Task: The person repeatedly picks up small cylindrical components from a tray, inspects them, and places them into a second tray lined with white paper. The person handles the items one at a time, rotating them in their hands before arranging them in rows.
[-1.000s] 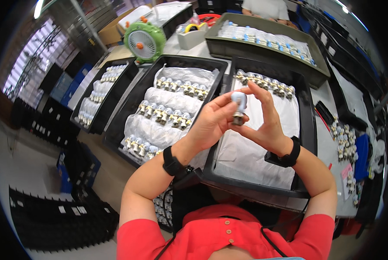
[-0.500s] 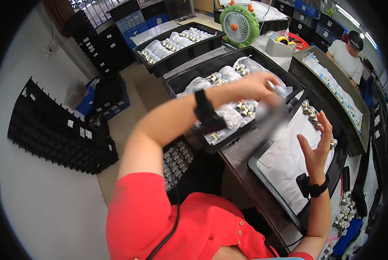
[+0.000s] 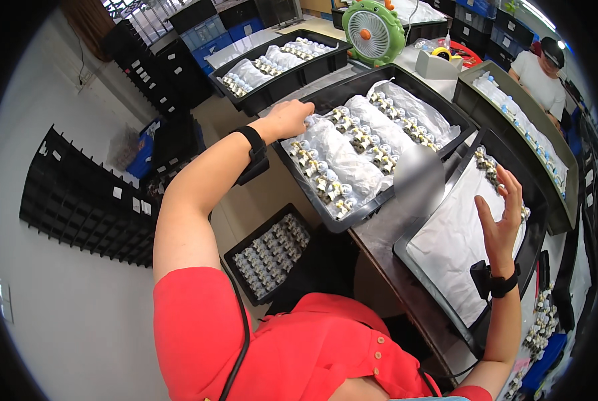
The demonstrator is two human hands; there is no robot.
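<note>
Left hand [image 3: 289,117] now lowered onto small silver parts [image 3: 307,155] in the black plastic tray [image 3: 339,224] — grip unclear. Right hand [image 3: 501,217] still open, empty — over white-lined tray [image 3: 406,248].

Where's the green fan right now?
In the head view the green fan stands at the top centre, on the table just past the far end of the black tray of small parts that the left hand reaches into.
</note>
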